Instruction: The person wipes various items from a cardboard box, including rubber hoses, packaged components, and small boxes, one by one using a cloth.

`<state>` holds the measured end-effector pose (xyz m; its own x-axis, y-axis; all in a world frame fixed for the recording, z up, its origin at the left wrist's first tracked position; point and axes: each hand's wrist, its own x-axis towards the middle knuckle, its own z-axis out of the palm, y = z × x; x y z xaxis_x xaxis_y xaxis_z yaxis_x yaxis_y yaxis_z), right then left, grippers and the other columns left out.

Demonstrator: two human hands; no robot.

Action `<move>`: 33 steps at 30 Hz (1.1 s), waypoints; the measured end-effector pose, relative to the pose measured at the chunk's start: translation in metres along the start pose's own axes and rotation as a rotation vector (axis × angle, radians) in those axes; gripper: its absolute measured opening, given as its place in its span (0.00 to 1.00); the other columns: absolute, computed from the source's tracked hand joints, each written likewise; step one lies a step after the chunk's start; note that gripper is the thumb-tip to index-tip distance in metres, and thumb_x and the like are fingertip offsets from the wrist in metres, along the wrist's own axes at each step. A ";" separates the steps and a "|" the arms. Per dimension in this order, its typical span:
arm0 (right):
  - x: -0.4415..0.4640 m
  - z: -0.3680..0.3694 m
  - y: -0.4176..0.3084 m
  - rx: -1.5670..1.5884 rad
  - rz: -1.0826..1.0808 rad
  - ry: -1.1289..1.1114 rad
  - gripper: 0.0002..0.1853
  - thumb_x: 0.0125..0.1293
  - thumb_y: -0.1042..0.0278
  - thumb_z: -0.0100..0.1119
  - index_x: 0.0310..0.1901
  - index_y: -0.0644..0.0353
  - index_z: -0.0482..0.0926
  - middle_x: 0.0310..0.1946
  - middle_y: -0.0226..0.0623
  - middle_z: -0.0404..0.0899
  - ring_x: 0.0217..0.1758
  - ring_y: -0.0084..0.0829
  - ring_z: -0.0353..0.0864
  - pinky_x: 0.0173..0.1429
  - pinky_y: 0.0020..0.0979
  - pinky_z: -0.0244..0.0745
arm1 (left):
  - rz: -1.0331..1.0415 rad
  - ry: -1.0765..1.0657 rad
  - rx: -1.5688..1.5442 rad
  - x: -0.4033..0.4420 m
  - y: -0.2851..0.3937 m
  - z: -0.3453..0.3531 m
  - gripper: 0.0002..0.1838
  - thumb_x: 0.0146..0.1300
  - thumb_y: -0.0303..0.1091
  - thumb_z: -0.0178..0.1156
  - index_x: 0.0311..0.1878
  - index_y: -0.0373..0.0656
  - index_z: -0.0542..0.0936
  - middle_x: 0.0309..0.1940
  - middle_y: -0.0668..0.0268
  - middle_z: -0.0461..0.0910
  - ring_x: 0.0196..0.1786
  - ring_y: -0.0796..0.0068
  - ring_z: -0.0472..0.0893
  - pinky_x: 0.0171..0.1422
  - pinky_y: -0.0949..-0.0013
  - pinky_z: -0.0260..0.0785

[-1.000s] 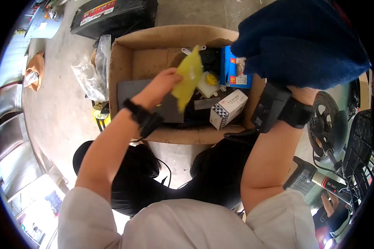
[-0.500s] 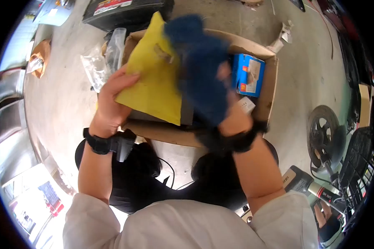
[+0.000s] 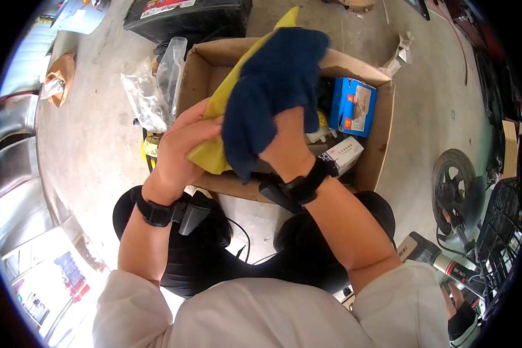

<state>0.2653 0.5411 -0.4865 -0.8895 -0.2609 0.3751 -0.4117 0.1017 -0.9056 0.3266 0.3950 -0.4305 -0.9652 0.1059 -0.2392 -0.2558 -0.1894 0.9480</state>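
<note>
My left hand (image 3: 178, 149) is closed on the near left edge of a flat yellow packet (image 3: 210, 155), which is tilted over an open cardboard box (image 3: 379, 139). Across the packet's face lies a dark blue cloth (image 3: 267, 87), covering most of it. My right hand (image 3: 290, 142) presses the cloth against the packet; its fingers are hidden in the folds. Inside the cardboard box, to the right of the cloth, sit a blue printed box (image 3: 354, 107) and a small white box (image 3: 343, 153).
Clear plastic bags (image 3: 148, 95) lie left of the cardboard box. Behind it stands a black case (image 3: 185, 20). To the right are a wheel (image 3: 453, 185) and a grey-and-black bottle (image 3: 417, 248). A brown paper bag (image 3: 60, 78) rests on the floor at the far left.
The blue cloth has moved left onto the yellow packet, and my right hand has come with it. The packet has turned more edge-on. The small white box is now more visible.
</note>
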 end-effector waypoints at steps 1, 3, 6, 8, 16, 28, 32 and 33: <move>0.001 0.002 0.001 0.118 0.065 0.052 0.13 0.61 0.70 0.57 0.46 0.63 0.73 0.44 0.41 0.75 0.50 0.39 0.74 0.57 0.36 0.67 | -0.120 0.020 -0.190 0.000 0.008 0.001 0.21 0.62 0.27 0.48 0.58 0.31 0.69 0.53 0.59 0.74 0.53 0.72 0.75 0.57 0.73 0.66; 0.003 -0.002 0.000 0.448 0.296 0.113 0.13 0.61 0.71 0.58 0.47 0.63 0.72 0.43 0.39 0.74 0.50 0.35 0.74 0.58 0.33 0.68 | -0.260 0.030 -0.361 0.000 0.014 -0.001 0.21 0.61 0.30 0.49 0.57 0.31 0.69 0.49 0.59 0.76 0.50 0.72 0.77 0.55 0.74 0.67; 0.004 -0.015 0.023 0.344 0.255 -0.120 0.18 0.63 0.68 0.56 0.55 0.59 0.73 0.55 0.47 0.73 0.59 0.43 0.71 0.64 0.36 0.63 | -0.306 0.006 -0.360 -0.002 0.014 -0.009 0.23 0.59 0.31 0.51 0.57 0.31 0.70 0.45 0.57 0.79 0.46 0.71 0.79 0.52 0.75 0.69; 0.011 -0.016 0.039 -0.010 -0.297 -0.121 0.18 0.64 0.69 0.54 0.56 0.61 0.72 0.56 0.48 0.72 0.62 0.41 0.69 0.67 0.35 0.59 | -0.294 -0.001 -0.398 -0.005 0.018 -0.008 0.22 0.58 0.30 0.51 0.56 0.30 0.70 0.45 0.56 0.79 0.46 0.70 0.80 0.52 0.75 0.70; 0.019 -0.030 0.037 -0.081 -0.064 -0.124 0.27 0.58 0.72 0.57 0.60 0.64 0.65 0.60 0.49 0.65 0.64 0.45 0.63 0.68 0.40 0.56 | 0.054 -0.072 -0.725 0.007 0.021 -0.026 0.41 0.57 0.58 0.51 0.62 0.31 0.62 0.58 0.50 0.69 0.57 0.59 0.73 0.64 0.61 0.61; 0.011 -0.011 0.010 0.919 0.594 0.183 0.14 0.66 0.64 0.53 0.49 0.61 0.72 0.43 0.36 0.76 0.46 0.34 0.76 0.52 0.33 0.70 | 0.124 0.300 -0.773 0.026 -0.008 0.013 0.18 0.63 0.31 0.53 0.56 0.39 0.70 0.55 0.61 0.72 0.59 0.66 0.70 0.66 0.61 0.58; 0.016 -0.011 0.007 -0.198 0.082 -0.177 0.20 0.63 0.64 0.54 0.54 0.63 0.68 0.51 0.43 0.72 0.56 0.37 0.71 0.64 0.38 0.63 | 0.170 0.297 -0.764 0.025 -0.004 0.001 0.19 0.63 0.30 0.50 0.58 0.38 0.68 0.56 0.60 0.71 0.61 0.62 0.68 0.67 0.58 0.54; 0.014 -0.009 0.001 0.021 0.274 -0.123 0.21 0.61 0.64 0.57 0.53 0.63 0.68 0.50 0.43 0.72 0.54 0.36 0.72 0.61 0.38 0.64 | 0.145 0.281 -0.788 0.024 -0.004 0.001 0.18 0.62 0.29 0.51 0.55 0.37 0.70 0.55 0.60 0.73 0.59 0.64 0.70 0.66 0.60 0.56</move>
<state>0.2507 0.5465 -0.4804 -0.9357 -0.3410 0.0908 -0.1544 0.1644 -0.9742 0.3044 0.3988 -0.4398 -0.9425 -0.1989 -0.2687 0.0087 -0.8180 0.5751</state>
